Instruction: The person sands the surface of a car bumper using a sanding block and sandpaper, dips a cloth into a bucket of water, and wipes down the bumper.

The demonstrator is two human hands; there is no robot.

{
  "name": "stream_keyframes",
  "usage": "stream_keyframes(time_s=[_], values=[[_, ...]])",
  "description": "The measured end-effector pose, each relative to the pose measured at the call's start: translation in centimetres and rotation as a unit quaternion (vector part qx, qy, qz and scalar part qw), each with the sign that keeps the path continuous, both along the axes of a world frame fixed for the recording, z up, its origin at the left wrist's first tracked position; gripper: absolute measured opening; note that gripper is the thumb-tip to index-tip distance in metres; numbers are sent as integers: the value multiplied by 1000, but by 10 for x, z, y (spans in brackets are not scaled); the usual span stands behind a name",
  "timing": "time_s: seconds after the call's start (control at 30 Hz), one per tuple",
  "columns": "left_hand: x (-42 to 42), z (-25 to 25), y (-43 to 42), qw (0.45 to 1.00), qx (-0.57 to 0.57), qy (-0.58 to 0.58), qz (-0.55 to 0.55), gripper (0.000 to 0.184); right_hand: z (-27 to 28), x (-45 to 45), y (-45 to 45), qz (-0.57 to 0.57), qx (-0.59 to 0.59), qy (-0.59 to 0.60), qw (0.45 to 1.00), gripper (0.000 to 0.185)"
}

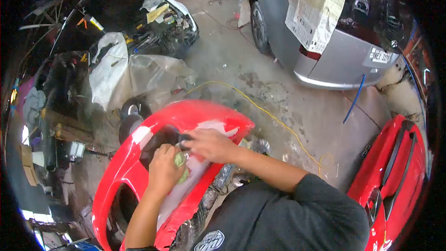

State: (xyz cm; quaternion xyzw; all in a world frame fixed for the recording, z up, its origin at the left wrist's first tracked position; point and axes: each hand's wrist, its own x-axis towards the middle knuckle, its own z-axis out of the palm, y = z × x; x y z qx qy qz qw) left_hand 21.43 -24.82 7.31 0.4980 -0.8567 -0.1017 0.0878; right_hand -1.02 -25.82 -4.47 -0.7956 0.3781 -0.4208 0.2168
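Note:
A red car bumper (127, 167) with whitish sanded or filled patches lies in front of me, curving from lower left to upper centre. My left hand (165, 167) is closed round a crumpled green cloth (181, 169) over the bumper's pale strip. Just to its right and above, my right hand (209, 145) has its fingers bent round a small dark object (185, 140), which is mostly hidden. Both hands are close together beside the bumper's dark opening.
A silver car (278, 28) with newspaper masking (316, 14) stands at upper right. Another red bumper (395, 172) lies at right. A yellow hose (265, 110) crosses the floor. Plastic sheeting (155, 74) and a work light (76, 150) are at left.

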Motion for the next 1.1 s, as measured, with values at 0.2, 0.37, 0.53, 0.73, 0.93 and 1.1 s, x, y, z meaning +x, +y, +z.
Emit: stream_keyframes(time_s=[0.2,0.37,0.53,0.73,0.93,1.1], values=[[6,-1,0,1000,-19,-5,-22,38,-80,-57,-18,-87,118,-17,989,40],[1,0,0,1000,-16,-3,-17,39,4,0,-1,21,3,36,999,41],[2,2,-1,999,-21,14,-39,36,-81,-51,-12,-82,93,3,992,39],[0,0,2,999,-26,-2,-28,36,-16,-5,-7,15,-62,-4,998,39],[0,-1,-1,999,-19,0,-32,36,-81,-55,-15,-103,38,-2,994,37],[-1,1,0,1000,-5,-12,-27,39,2,11,16,-45,-97,31,994,36]])
